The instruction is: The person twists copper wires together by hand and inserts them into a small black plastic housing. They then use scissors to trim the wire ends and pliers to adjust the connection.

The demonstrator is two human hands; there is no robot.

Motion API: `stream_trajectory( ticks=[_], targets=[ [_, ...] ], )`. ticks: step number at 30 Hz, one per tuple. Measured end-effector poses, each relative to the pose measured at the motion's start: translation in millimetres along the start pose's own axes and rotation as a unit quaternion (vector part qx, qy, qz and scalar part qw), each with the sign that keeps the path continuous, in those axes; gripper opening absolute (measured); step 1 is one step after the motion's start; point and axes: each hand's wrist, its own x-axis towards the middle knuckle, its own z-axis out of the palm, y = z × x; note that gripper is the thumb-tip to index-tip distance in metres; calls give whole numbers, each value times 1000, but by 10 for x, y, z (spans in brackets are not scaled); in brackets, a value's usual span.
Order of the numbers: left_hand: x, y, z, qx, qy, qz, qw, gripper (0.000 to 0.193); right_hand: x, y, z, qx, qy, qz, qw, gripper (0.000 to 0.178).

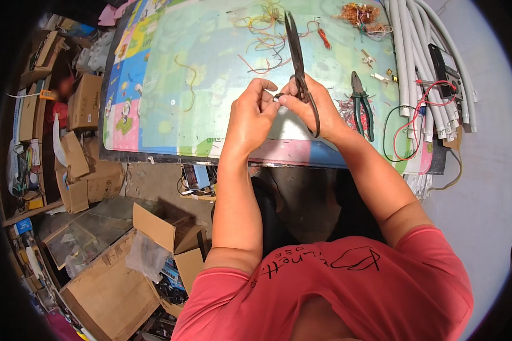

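My left hand and my right hand meet over the near part of the table, fingertips almost touching. A pair of dark scissors is held in my right hand, blades pointing away from me and a handle loop below the palm. Between my fingertips is a small dark piece, too small to name; the left fingers are pinched at it. To the right of my right hand lie green-handled pliers. Beyond my hands, loose thin coloured wires are scattered.
The table has a patterned, partly see-through cover. A tangle of copper wire lies at the far right, near white tubes and a meter with red and black leads. Cardboard boxes crowd the left; an open box stands on the floor.
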Motion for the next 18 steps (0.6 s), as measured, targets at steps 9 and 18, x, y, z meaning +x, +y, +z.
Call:
stream_trajectory(
  ticks=[9,18],
  targets=[
    [14,27,-32,-134,-8,-51,990,24,-28,-100,54,-13,59,-12,998,21],
    [-11,67,55,72,38,33,996,10,5,-20,-19,141,-11,92,986,20]
  ],
)
